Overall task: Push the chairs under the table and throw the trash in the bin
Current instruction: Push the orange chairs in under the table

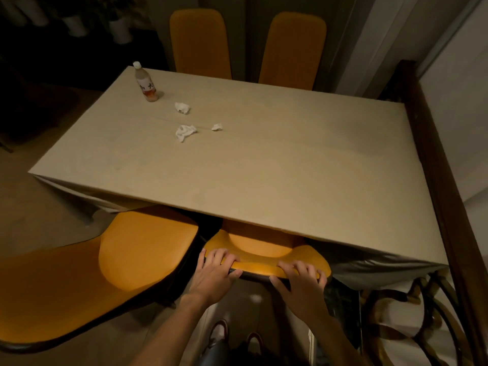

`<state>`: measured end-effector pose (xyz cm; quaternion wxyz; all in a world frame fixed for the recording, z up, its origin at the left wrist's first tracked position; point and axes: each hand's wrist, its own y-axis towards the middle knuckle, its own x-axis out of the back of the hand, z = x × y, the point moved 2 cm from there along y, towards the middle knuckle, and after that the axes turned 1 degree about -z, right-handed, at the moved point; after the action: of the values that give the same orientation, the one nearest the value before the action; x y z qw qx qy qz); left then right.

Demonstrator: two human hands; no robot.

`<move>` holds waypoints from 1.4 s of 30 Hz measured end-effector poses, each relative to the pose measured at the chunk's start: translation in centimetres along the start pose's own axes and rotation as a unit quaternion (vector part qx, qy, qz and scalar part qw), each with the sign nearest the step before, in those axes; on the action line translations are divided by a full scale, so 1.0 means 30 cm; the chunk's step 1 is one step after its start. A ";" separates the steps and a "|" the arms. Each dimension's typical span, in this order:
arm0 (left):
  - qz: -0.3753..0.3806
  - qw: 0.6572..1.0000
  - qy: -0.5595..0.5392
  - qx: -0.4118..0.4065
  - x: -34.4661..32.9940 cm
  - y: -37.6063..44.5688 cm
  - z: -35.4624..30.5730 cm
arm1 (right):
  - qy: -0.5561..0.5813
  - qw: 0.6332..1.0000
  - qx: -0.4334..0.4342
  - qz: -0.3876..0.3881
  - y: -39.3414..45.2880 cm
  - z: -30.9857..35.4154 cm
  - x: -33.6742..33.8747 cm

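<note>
Head view, looking down: both hands curl over the top edge of the near right chair's backrest (266,265). The left hand (215,273) takes the left end, the right hand (301,282) the right end, fingers over the front and thumbs under the rear rim. That spread grip at both ends probably keeps the chair from twisting as it is driven straight in. Its seat is already mostly hidden beneath the surface (264,159), so this chair looks close to fully tucked.

Beside it on the left, a second orange chair (105,270) stands angled out, its seat only partly under the edge; it likely needs pushing next. Two more chairs at the far side, one on the left (199,43) and one on the right (293,48), sit close against the surface.

On top, towards the far left corner, lies the trash: an upright plastic bottle (145,83) and three crumpled tissues, one nearest the bottle (182,107), a larger one (184,132), and a small one (216,127). No bin is in sight.
</note>
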<state>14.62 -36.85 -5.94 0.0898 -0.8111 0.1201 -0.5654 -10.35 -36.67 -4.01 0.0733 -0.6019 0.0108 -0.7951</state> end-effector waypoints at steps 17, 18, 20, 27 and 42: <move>0.010 0.998 0.023 -0.064 0.134 0.238 0.064 | 0.018 1.000 -0.008 -0.001 0.214 0.049 0.005; 0.008 0.997 0.022 -0.071 0.140 0.251 0.071 | 0.021 1.000 -0.011 -0.002 0.224 0.053 0.001; -0.010 0.996 0.008 -0.085 0.145 0.253 0.074 | 0.028 1.000 -0.009 -0.005 0.224 0.051 -0.004; -0.042 0.994 -0.018 -0.095 0.112 0.271 0.101 | 0.019 1.000 -0.014 -0.002 0.232 0.057 0.008; 0.053 0.997 -0.040 -0.037 0.215 0.209 0.021 | 0.132 0.979 -0.103 0.114 0.185 0.136 0.089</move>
<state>16.78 -44.76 -2.15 0.0942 -0.8283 0.1804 -0.5220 -6.59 -42.22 -0.92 0.0990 -0.4904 0.1710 -0.8488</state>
